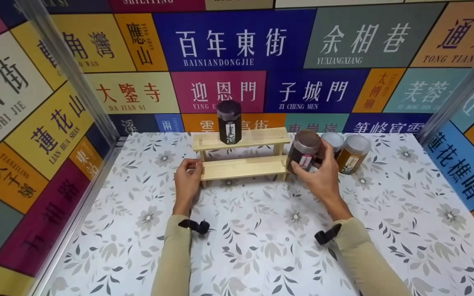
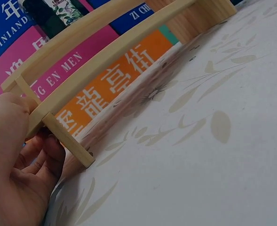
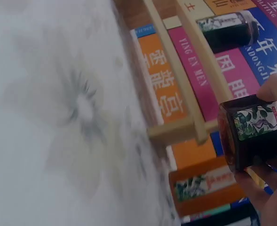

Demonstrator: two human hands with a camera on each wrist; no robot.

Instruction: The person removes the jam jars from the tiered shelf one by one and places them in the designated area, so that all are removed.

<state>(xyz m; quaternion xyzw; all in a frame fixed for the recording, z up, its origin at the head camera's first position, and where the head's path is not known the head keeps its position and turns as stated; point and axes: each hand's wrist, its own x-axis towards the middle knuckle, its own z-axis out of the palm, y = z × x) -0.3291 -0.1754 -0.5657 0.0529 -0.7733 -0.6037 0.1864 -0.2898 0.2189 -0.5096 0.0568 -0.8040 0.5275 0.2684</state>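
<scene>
A small two-step wooden rack [image 1: 243,167] stands on the table. My left hand [image 1: 187,179] grips the left end of its lower plank, with the hand over the plank end and fingers curled below it beside the leg [image 2: 70,140]. My right hand [image 1: 323,176] holds a dark jar [image 1: 303,144] with a brownish lid, thumb and fingers on opposite sides, near the right end of the lower plank. In the right wrist view this jar [image 3: 253,129] shows a leafy label. Another dark jar [image 1: 229,125] stands upright on the upper plank, left of its middle.
Right of the held jar stand an amber jar [image 1: 351,156] with a pale lid and another pale-lidded jar [image 1: 332,142], partly hidden by my right hand. A leaf-patterned cloth [image 1: 241,238] covers the table. Walls with coloured sign panels [image 1: 237,41] rise behind and at both sides.
</scene>
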